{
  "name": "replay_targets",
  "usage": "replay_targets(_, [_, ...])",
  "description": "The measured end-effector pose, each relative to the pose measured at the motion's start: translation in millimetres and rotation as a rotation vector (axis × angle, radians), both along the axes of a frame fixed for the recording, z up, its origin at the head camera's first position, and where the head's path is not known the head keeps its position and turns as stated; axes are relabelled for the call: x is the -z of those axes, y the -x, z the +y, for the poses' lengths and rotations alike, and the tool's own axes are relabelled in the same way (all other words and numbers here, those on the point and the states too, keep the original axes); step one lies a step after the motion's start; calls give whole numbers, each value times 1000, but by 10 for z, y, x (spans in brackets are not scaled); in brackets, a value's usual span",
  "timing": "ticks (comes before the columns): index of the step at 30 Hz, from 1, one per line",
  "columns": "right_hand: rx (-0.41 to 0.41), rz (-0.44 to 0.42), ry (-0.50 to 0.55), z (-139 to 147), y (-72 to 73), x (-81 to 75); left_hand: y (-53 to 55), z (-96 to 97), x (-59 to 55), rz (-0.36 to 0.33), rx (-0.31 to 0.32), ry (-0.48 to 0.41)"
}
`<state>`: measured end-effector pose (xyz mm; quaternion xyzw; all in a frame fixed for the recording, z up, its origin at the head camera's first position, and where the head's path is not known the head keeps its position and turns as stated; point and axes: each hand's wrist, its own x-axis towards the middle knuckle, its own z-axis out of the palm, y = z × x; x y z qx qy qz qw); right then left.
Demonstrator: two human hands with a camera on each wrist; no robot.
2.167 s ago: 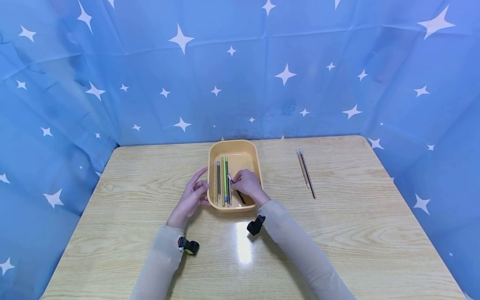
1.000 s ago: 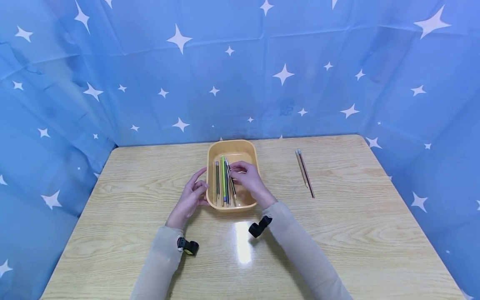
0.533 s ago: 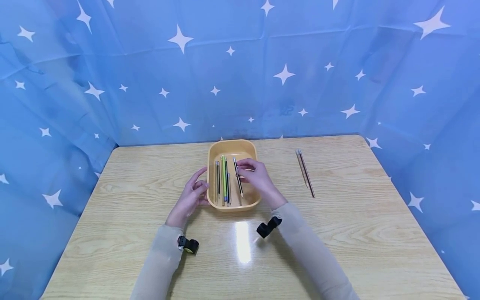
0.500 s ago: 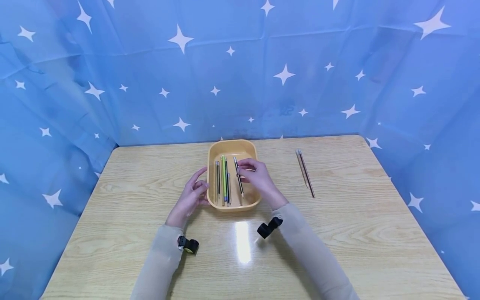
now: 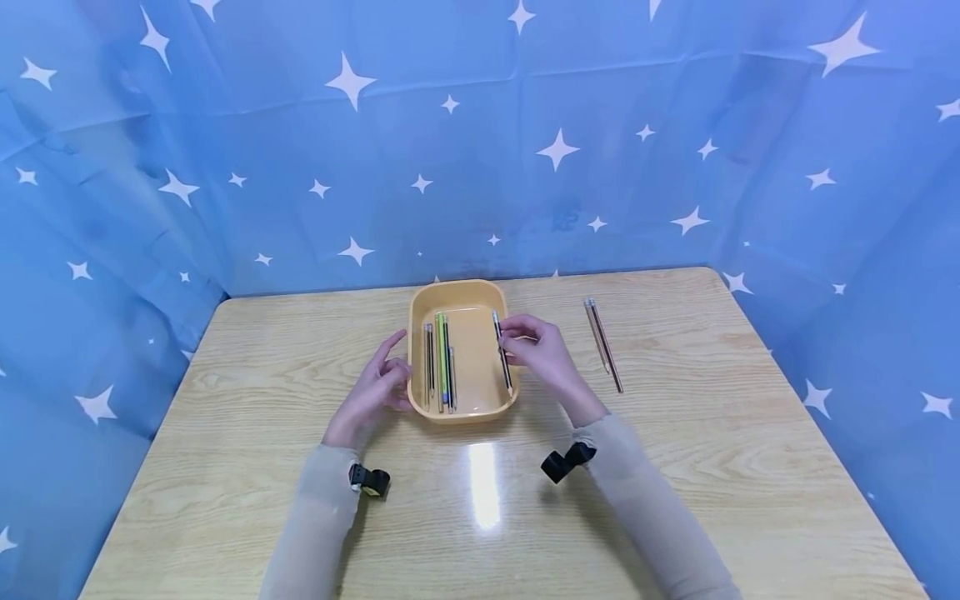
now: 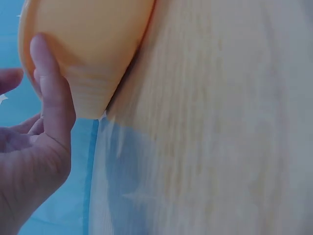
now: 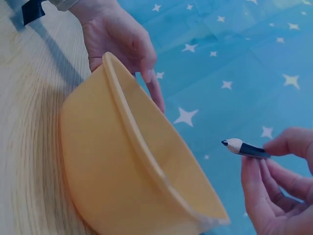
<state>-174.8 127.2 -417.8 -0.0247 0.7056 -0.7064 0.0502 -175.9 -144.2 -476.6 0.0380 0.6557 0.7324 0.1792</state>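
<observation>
In the head view, my right hand (image 5: 551, 358) pinches a black pencil (image 5: 506, 371) between thumb and fingers above the right side of a yellow-orange plastic basin (image 5: 474, 358). The right wrist view shows that pencil's sharpened dark tip (image 7: 234, 145) pointing away from the fingers, over the basin's rim (image 7: 142, 142). My left hand (image 5: 371, 396) rests its loosely bent fingers against the basin's left wall; in the left wrist view one finger (image 6: 55, 98) lies along the outer wall (image 6: 98, 49). Several pencils, one of them bright green (image 5: 441, 354), lie lengthwise in the basin's left half.
Two brown pencils (image 5: 604, 346) lie side by side on the wooden table (image 5: 712, 433), right of the basin. Behind the table hangs a blue curtain (image 5: 480, 167) with white stars. A black wrist camera (image 5: 568, 461) sits on the right sleeve, another (image 5: 370, 481) on the left.
My right hand has lifted the black pencil away from the row on the left and carried it right, to the basin's right side. The left hand has stayed at the basin's left wall.
</observation>
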Motion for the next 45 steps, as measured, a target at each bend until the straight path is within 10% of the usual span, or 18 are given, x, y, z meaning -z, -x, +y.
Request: replay_targets(45, [62,-142,73,353,-116,405,100,6,-63,-25,81,-87])
